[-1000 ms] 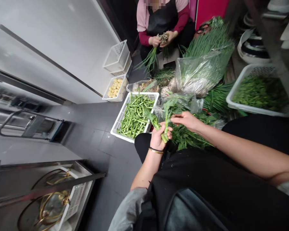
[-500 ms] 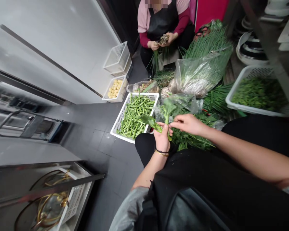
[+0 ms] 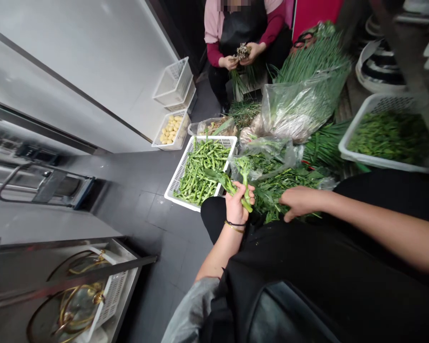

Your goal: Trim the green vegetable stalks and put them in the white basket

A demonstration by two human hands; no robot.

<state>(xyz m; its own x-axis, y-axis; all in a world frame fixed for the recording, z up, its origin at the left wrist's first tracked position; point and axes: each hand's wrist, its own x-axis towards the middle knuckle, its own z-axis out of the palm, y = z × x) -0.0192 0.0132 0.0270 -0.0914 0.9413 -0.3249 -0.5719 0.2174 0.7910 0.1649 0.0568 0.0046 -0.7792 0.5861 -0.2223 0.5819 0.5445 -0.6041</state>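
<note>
My left hand is closed around a couple of thick green vegetable stems, with leaves and a pale green head sticking out above the fingers. To its right, my right hand hangs low over a heap of loose green leaves, fingers curled downward; whether anything is in them is hidden. Just beyond my left hand stands a white slotted basket filled with trimmed green stems. An open clear plastic bag with more greens lies behind the leaf heap.
Opposite me a co-worker holds a bunch of thin green stalks. Between us lies a large plastic bag of long green stalks. A basket of potatoes is at the wall; a tub of leaves stands right, a metal rack left.
My right hand has left the stems and moved right and down to the leaf heap. My left hand keeps its hold, slightly lower and turned.
</note>
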